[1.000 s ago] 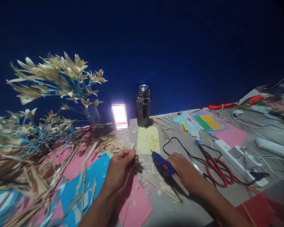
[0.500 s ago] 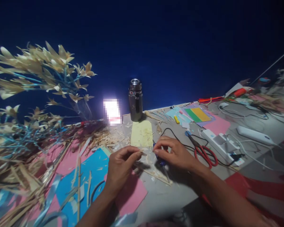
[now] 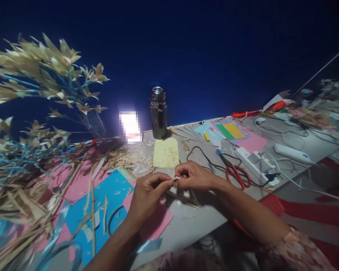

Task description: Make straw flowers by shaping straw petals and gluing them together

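My left hand (image 3: 148, 192) is closed in a pinch on a small pale husk-like strip (image 3: 175, 179). Fingertip to fingertip with it, my right hand (image 3: 196, 176) pinches the same strip from the other side. Just beyond the hands lies a yellow pad (image 3: 166, 152) with bits stuck on its surface. Under my wrists is a pink sheet (image 3: 162, 222), partly covered by the left forearm. Thin sticks and scraps lie on the table in the shadow below the fingers, too dim to make out well.
A dark thermos (image 3: 158, 116) stands behind the pad, beside a bright blurred light (image 3: 130, 128). Red-handled scissors (image 3: 237, 176) and a white power strip (image 3: 255, 165) with cables lie right. Pale husk flowers (image 3: 64, 75), a blue sheet (image 3: 101, 207) and dried strips (image 3: 25, 210) fill the left.
My right hand has moved left to meet the left hand, and both now pinch the pale strip. The view has shifted slightly, so the tabletop sits higher in the picture.
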`<state>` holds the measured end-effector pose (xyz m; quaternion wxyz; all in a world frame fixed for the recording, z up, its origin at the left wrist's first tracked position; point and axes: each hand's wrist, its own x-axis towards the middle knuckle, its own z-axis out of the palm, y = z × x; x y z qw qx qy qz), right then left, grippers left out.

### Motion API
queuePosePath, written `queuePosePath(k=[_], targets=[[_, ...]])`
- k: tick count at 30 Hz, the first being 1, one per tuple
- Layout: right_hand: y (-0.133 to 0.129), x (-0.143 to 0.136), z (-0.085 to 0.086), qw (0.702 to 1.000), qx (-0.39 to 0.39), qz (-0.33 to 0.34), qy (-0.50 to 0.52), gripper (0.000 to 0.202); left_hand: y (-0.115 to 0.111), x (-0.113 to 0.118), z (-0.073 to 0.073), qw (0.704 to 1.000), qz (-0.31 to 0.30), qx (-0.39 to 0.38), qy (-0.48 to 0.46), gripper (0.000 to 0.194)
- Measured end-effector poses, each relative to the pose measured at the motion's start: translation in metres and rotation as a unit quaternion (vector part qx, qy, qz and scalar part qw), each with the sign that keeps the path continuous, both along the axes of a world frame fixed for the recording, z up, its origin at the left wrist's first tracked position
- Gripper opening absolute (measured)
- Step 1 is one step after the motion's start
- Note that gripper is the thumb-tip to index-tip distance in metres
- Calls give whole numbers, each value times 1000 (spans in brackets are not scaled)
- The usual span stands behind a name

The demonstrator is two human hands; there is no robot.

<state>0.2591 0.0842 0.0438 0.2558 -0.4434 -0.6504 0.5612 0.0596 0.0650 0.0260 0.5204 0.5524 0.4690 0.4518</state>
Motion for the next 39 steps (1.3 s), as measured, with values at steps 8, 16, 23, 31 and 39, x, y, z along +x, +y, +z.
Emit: queuePosePath(k=[8,16,23,31,39], targets=[[-19,-26,-26,893,-116,-329,286,25,-7,-3,-13,946,54,-209,-243,20],[-41,-50,-26,835,-124,-379,379,29,-22,-12,-7,994,60,7,-87,9],[-48,-60,-27,846,-123,-352,380,34,-21,-27,-14,993,28,94,-73,13],[-44,-62,-35,879,-113,-271,375,30,-21,-35,-9,974,-26,227,0,23],[-47,-65,-39,883,-103,-232,395,27,-20,-42,-7,953,-48,299,22,20]])
